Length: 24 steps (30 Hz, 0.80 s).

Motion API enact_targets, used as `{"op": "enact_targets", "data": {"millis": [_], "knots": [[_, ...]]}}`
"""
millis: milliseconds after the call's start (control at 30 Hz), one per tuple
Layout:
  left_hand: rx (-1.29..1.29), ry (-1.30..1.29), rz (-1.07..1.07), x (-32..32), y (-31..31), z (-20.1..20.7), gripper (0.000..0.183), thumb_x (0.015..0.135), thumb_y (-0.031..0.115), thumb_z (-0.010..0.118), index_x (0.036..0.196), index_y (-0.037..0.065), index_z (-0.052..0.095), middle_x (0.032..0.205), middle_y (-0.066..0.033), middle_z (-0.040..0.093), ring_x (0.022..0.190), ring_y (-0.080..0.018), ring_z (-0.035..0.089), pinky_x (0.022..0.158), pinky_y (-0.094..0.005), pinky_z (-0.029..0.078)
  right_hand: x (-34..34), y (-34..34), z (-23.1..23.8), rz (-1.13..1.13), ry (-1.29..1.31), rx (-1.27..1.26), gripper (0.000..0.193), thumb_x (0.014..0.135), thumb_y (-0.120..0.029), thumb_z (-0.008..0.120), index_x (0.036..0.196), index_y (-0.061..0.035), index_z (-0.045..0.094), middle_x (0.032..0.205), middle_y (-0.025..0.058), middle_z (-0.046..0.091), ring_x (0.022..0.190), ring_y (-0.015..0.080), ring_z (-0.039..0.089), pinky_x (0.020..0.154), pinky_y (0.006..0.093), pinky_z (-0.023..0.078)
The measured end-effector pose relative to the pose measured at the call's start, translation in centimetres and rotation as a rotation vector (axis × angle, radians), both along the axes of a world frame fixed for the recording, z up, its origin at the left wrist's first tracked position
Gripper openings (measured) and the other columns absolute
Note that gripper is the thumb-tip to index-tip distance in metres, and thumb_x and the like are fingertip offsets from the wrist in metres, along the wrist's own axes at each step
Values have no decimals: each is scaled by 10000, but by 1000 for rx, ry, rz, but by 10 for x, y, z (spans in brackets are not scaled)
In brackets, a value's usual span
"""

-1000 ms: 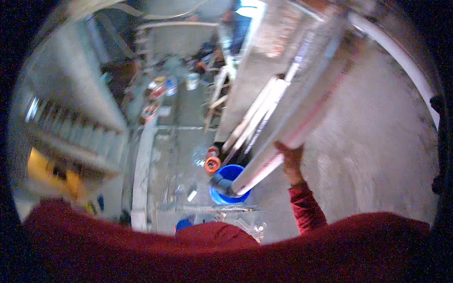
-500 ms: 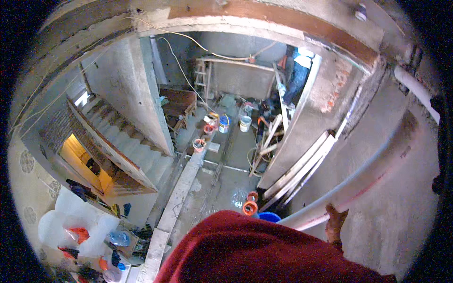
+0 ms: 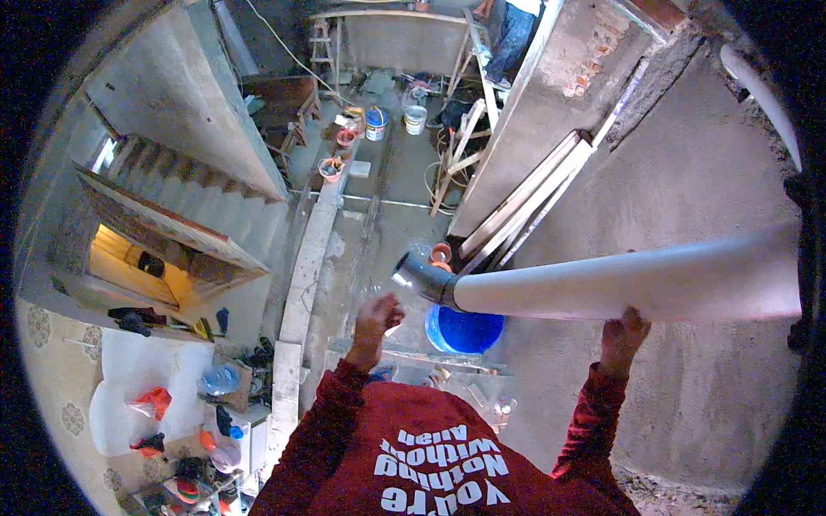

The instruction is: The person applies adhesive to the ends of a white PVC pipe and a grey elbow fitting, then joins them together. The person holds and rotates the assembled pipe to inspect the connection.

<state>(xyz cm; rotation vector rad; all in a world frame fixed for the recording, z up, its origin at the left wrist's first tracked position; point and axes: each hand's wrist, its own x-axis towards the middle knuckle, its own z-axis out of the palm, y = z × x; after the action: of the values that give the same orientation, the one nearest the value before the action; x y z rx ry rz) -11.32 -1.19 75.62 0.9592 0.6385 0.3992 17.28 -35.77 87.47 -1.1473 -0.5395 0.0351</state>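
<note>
A long pale grey plastic pipe (image 3: 551,288) runs across the right side, with a dark grey elbow fitting (image 3: 428,279) on its left end. My right hand (image 3: 626,334) grips the pipe from its near side; part of the fingers is hidden behind it. Just short of the elbow, and apart from it, is my left hand (image 3: 377,322), its fingers curled and slightly blurred. A small pale patch shows by those fingers, but I cannot make out what it is. Beneath the pipe's left end stands a blue tub (image 3: 465,331), partly covered by it.
Orange pipe fittings (image 3: 440,255) lie beyond the pipe. Wooden planks (image 3: 533,198) lean on the right wall. Several buckets (image 3: 376,123) stand farther off, near a long board (image 3: 314,249). A staircase (image 3: 198,181) is at left. Another person (image 3: 514,39) stands at the far right.
The view has tipped downward. The pipe now lies more level and its elbow end shows. My left hand has come into sight, and my right hand has closed around the pipe.
</note>
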Motion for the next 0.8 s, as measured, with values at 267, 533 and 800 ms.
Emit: {"op": "enact_targets", "data": {"millis": [267, 533, 800], "knots": [[-759, 104, 16, 0, -33, -117, 1149, 815, 725, 718, 1485, -75, 238, 1309, -278, 517, 1254, -391, 545, 1055, -520, 467, -28, -48, 33, 222, 79, 418, 718, 914, -228, 644, 1548, -67, 346, 1563, 116, 433, 1433, 321, 406, 1244, 496, 266], [-796, -162, 182, 20, -40, -107, 579, 882, 567, 745, 1245, 124, 660, 1235, -80, 702, 1069, -283, 691, 935, -504, 563, -52, -54, 51, 146, 53, 447, 774, 914, -310, 633, 1561, -43, 303, 1583, 147, 393, 1450, 336, 381, 1245, 500, 262], [-748, -133, 249, 15, -47, -89, 485, 949, 493, 681, 1252, 116, 654, 1181, -75, 726, 1054, -253, 702, 939, -444, 571, -68, -46, 63, 36, 56, 379, 841, 914, -393, 623, 1574, -18, 260, 1603, 177, 353, 1466, 350, 357, 1245, 503, 257]]}}
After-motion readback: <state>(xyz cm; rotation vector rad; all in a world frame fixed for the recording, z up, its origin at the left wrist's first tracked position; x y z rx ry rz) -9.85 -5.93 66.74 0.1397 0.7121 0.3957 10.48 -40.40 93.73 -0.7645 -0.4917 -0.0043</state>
